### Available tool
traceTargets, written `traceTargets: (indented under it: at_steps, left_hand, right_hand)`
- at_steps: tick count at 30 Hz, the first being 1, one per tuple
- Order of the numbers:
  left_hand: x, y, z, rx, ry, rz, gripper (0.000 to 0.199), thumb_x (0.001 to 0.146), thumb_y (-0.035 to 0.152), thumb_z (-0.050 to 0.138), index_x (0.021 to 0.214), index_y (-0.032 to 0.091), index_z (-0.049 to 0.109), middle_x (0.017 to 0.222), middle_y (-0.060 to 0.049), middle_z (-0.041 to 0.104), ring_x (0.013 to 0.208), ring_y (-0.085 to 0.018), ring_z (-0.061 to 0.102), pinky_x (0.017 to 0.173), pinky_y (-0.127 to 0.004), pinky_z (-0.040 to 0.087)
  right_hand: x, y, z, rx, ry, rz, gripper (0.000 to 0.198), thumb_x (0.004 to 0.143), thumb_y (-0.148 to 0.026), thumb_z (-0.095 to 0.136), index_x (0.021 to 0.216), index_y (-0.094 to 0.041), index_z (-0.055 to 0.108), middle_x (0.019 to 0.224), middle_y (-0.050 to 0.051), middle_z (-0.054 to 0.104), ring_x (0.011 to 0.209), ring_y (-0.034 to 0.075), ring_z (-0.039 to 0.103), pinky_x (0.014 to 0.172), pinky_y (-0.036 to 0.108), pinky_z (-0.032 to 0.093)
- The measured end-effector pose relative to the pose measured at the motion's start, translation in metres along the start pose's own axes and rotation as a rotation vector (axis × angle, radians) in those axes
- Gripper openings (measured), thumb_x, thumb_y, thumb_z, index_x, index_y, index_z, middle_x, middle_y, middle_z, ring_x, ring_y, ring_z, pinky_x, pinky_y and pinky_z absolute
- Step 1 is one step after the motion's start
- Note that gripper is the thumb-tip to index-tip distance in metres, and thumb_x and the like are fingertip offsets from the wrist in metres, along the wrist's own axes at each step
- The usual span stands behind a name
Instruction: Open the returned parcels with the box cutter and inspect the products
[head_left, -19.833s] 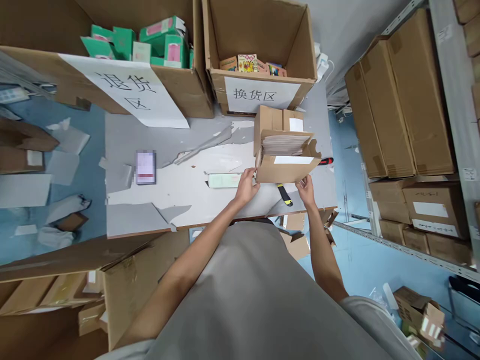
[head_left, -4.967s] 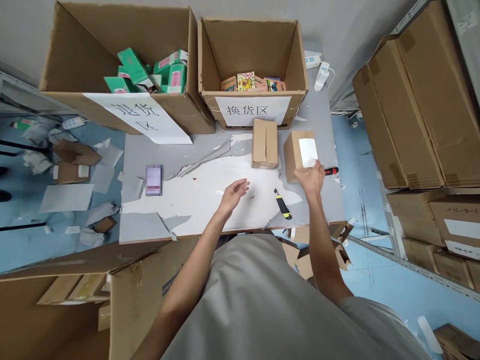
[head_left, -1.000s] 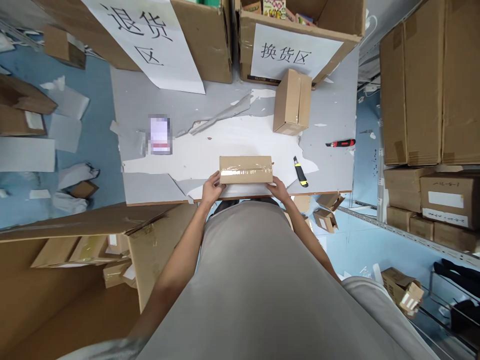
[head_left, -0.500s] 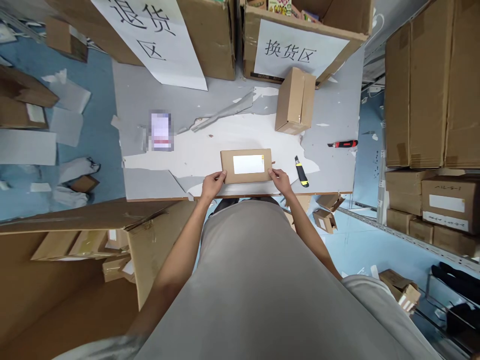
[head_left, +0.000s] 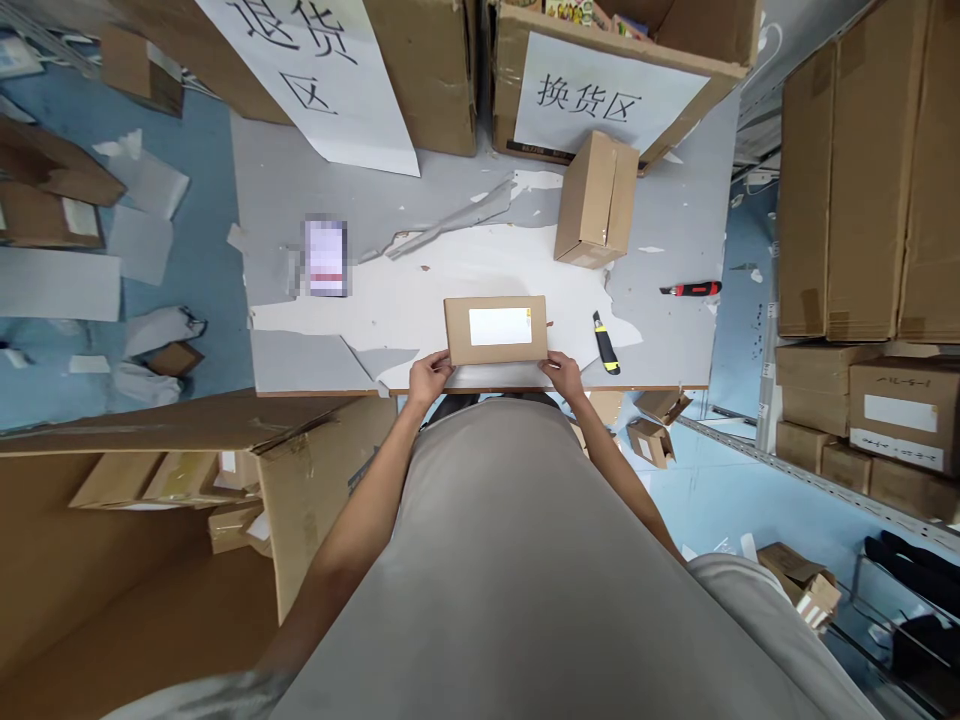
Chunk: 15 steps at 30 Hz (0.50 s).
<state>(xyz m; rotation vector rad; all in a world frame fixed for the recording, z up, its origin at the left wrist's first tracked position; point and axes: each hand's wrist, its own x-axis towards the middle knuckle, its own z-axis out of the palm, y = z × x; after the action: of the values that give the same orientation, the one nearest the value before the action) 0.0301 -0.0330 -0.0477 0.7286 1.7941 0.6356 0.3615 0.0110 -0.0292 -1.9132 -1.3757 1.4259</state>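
Observation:
A flat brown cardboard box (head_left: 459, 330) with a white label (head_left: 500, 326) lies on the table in front of me. At its near left corner, my left hand (head_left: 430, 378) is closed, with thumb and fingertips pinching the edge. My right hand (head_left: 563, 376) pinches the near right corner in the same way. The undersides of the fingertips are hidden. Right of the box, a black and yellow utility knife (head_left: 606, 343) rests on the white, torn part of the tabletop.
A taller carton (head_left: 596, 200) stands behind on the right, near a red and black utility knife (head_left: 691, 289). Large boxes with paper signs (head_left: 592, 98) line the back. A pixelated phone-like object (head_left: 327, 258) lies left. An open carton (head_left: 322, 510) stands below left.
Both hands have slid slightly toward me along the box's sides, to its near corners. The box stays in nearly the same place. The camera view has shifted a little.

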Motion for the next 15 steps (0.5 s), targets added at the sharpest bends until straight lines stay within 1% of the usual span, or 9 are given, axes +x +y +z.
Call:
traceTargets:
  at_steps: [3,6,8,11,13,15]
  left_hand:
    - [-0.004,0.008,0.000,-0.017,-0.001,0.027,0.046,0.079,0.020,0.075,0.123,0.012,0.087,0.127,-0.015,0.088,0.123,-0.035,0.082,0.120,-0.048,0.061]
    - [-0.009,0.025,-0.003,-0.014,0.042,0.108,0.042,0.088,0.026,0.074,0.126,0.012,0.086,0.131,-0.017,0.086,0.122,-0.033,0.081,0.118,-0.046,0.062]
    - [-0.012,0.039,-0.008,0.023,0.093,0.203,0.042,0.097,0.035,0.071,0.130,0.013,0.086,0.128,-0.016,0.084,0.120,-0.031,0.080,0.114,-0.043,0.063]
    - [-0.013,0.059,-0.017,0.123,0.176,0.319,0.045,0.105,0.046,0.068,0.131,0.016,0.088,0.111,-0.012,0.083,0.111,-0.029,0.078,0.107,-0.041,0.064]
    - [-0.011,0.067,-0.022,0.168,0.208,0.334,0.043,0.105,0.049,0.069,0.125,0.018,0.090,0.105,-0.010,0.083,0.105,-0.029,0.078,0.104,-0.040,0.063]
    - [-0.009,0.070,-0.023,0.176,0.204,0.295,0.038,0.102,0.048,0.073,0.117,0.018,0.092,0.106,-0.009,0.085,0.103,-0.029,0.079,0.103,-0.040,0.063]
  right_hand:
    - [0.000,-0.009,-0.005,0.002,0.024,-0.012,0.023,0.087,-0.045,0.076,0.090,-0.024,0.085,0.115,0.010,0.087,0.112,0.031,0.079,0.109,0.047,0.064]
    - [0.001,-0.025,-0.013,0.009,0.069,-0.065,0.033,0.090,-0.056,0.080,0.083,-0.025,0.083,0.107,0.009,0.085,0.106,0.030,0.077,0.106,0.045,0.065]
    - [0.002,-0.038,-0.018,0.022,0.112,-0.105,0.041,0.090,-0.064,0.082,0.088,-0.024,0.086,0.107,0.010,0.084,0.103,0.029,0.077,0.104,0.044,0.066]
    - [0.005,-0.058,-0.024,0.023,0.175,-0.148,0.051,0.092,-0.072,0.082,0.100,-0.022,0.090,0.111,0.012,0.086,0.102,0.030,0.079,0.102,0.045,0.066]
    - [0.006,-0.067,-0.026,0.000,0.214,-0.165,0.054,0.095,-0.073,0.080,0.103,-0.021,0.091,0.113,0.014,0.087,0.101,0.030,0.081,0.101,0.046,0.067]
    - [0.008,-0.070,-0.024,-0.047,0.230,-0.147,0.053,0.097,-0.072,0.078,0.103,-0.020,0.091,0.113,0.015,0.088,0.100,0.031,0.082,0.100,0.045,0.066]
